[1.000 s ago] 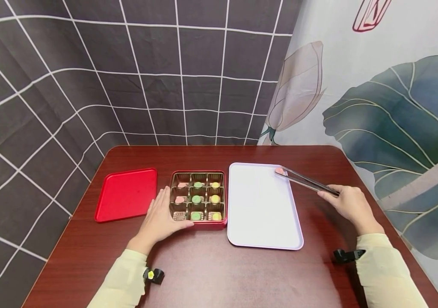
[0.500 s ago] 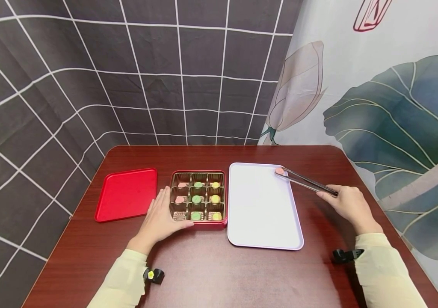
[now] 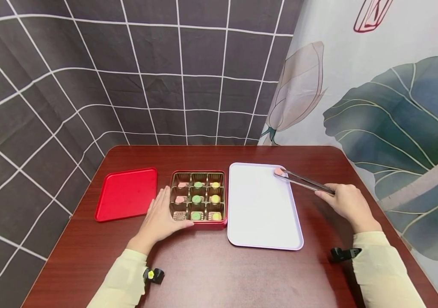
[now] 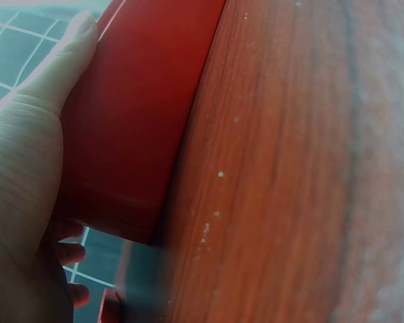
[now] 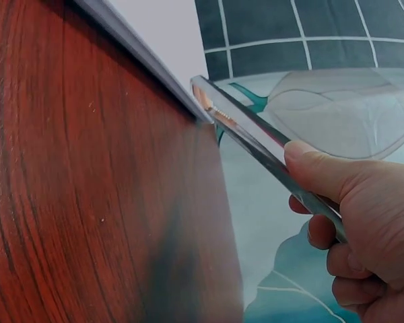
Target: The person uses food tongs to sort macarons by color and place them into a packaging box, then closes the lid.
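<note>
My right hand [image 3: 351,207] grips metal tongs [image 3: 307,181] by their rear end. Their tips are around a small pink round piece [image 3: 278,171] at the far right corner of the white tray [image 3: 265,209]. My left hand [image 3: 159,220] rests against the near left corner of a red box [image 3: 207,226], fingers straight along its left side, thumb on its front rim. The box has a gold divider insert [image 3: 179,216] with green, yellow and pink pieces; its front left compartment holds none. In the left wrist view, the thumb [image 4: 64,60] touches the red wall.
A red lid [image 3: 128,194] lies left of the box on the dark wooden table [image 3: 211,273]. The tray stands close against the box's right side. A dark grid-patterned curtain [image 3: 199,90] hangs behind, with a floral cloth [image 3: 388,128] at the right.
My right hand and the tong tips have shifted slightly left, and the pink piece has moved slightly left with the tips. The left hand and box stay where they were.
</note>
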A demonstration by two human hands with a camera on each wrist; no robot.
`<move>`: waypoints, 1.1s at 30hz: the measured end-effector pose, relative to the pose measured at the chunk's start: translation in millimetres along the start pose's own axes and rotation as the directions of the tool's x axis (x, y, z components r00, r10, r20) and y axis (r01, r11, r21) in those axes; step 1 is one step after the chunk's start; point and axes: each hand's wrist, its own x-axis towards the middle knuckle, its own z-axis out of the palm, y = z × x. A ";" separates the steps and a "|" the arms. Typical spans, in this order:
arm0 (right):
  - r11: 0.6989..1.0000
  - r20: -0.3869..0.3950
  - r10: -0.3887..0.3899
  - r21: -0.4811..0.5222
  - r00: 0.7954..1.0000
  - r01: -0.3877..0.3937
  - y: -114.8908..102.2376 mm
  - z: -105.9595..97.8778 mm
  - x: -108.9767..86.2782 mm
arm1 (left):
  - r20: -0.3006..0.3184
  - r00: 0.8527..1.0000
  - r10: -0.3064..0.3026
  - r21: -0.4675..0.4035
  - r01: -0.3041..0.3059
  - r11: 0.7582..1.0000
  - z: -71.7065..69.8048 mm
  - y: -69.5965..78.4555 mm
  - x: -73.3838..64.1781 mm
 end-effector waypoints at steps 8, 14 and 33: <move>1.000 0.007 0.009 0.009 1.000 -0.009 0.6 0.8 0.1 | -0.005 1.000 0.003 0.002 -0.003 1.000 -0.8 1.5 -0.8; 1.000 0.011 0.022 0.015 1.000 -0.023 0.9 2.9 -0.8 | -0.012 1.000 0.004 0.000 -0.004 1.000 -0.2 1.1 -0.4; 0.994 0.075 0.075 0.074 0.994 -0.080 -3.7 8.6 0.8 | 0.008 1.000 -0.006 0.005 0.006 1.000 0.4 -0.3 0.8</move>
